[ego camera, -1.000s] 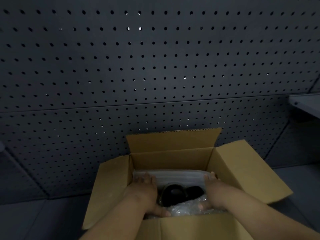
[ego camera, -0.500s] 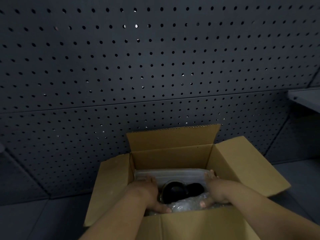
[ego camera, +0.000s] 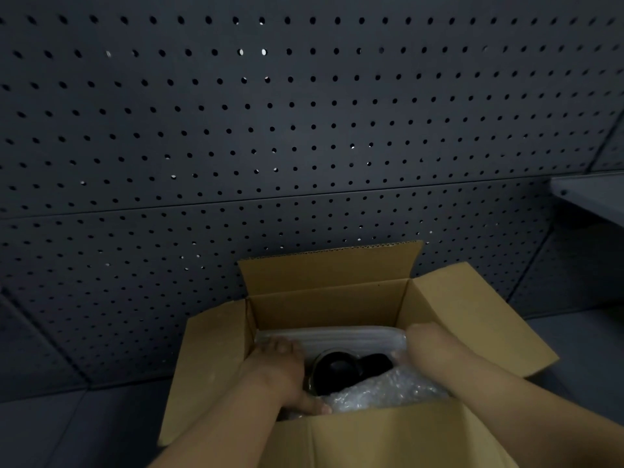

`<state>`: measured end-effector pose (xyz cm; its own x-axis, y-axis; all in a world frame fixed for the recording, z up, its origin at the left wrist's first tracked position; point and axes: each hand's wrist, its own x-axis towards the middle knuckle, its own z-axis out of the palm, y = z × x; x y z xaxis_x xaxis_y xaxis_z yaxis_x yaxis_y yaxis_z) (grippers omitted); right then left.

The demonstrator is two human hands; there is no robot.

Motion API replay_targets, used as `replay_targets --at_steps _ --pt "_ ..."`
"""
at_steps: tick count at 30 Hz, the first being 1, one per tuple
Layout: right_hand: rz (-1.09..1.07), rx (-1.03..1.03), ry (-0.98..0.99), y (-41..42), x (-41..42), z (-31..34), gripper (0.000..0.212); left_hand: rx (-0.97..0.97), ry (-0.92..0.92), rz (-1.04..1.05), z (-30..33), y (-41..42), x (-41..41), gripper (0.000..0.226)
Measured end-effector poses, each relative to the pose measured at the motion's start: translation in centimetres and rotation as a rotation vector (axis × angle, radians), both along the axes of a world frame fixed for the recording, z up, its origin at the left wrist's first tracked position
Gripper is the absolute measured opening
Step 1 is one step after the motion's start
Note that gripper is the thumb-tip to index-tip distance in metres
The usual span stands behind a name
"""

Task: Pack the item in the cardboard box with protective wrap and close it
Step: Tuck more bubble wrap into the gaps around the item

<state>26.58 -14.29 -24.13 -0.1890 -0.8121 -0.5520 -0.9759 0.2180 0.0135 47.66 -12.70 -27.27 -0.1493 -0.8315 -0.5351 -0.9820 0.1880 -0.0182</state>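
An open cardboard box [ego camera: 331,298] stands before me with all its flaps spread out. Inside lies a dark round item [ego camera: 336,369], with white foam sheet [ego camera: 347,337] behind it and bubble wrap [ego camera: 385,390] in front. My left hand [ego camera: 280,369] is inside the box at the item's left, fingers reaching down along the foam and thumb stretched toward the bubble wrap. My right hand [ego camera: 427,346] is in the box's right side, pressed against the wrap; its fingertips are hidden.
A dark pegboard wall [ego camera: 304,130] rises directly behind the box. A grey shelf [ego camera: 591,197] juts out at the right. The box sits on a dark surface [ego camera: 67,430] extending left and right.
My right hand has pushed deeper along the box's right wall, its thumb no longer showing on the bubble wrap. The left hand stays much as it was.
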Motion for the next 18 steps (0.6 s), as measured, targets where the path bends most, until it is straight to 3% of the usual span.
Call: replay_targets --at_steps 2,5,6,18 --pt "0.048 0.104 0.093 0.3 0.7 -0.9 0.045 0.004 0.0 -0.007 0.4 0.2 0.0 0.118" --pt "0.133 -0.107 0.093 0.3 0.5 -0.4 0.033 0.017 -0.002 -0.014 0.7 0.3 -0.1 0.116" --pt "0.17 -0.185 0.103 0.2 0.2 -0.4 0.032 0.012 -0.006 -0.025 0.6 0.3 -0.1 0.115" --pt "0.303 -0.228 0.132 -1.3 0.2 -1.9 0.033 0.002 -0.028 -0.048 -0.2 0.2 -0.4 0.112"
